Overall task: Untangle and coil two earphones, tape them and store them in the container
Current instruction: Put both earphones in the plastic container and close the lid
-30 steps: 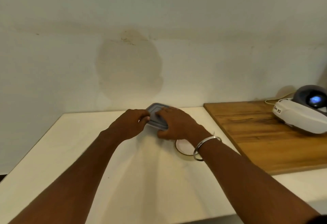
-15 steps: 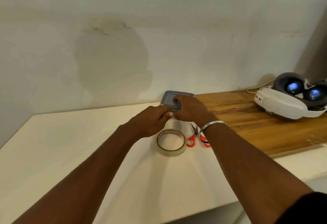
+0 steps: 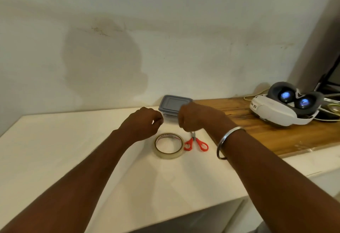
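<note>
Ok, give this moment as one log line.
container: lid on | left hand, right hand: fingers curled, holding nothing | tape roll, scissors: on table

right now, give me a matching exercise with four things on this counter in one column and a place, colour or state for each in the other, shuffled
Column A
1. container
2. tape roll
3. scissors
4. headset

Column B
a. sits on the wooden board
b. red handles
c. furthest back, grey lid on
d. clear ring lying flat

Pairs: 1-c, 2-d, 3-b, 4-a
</note>
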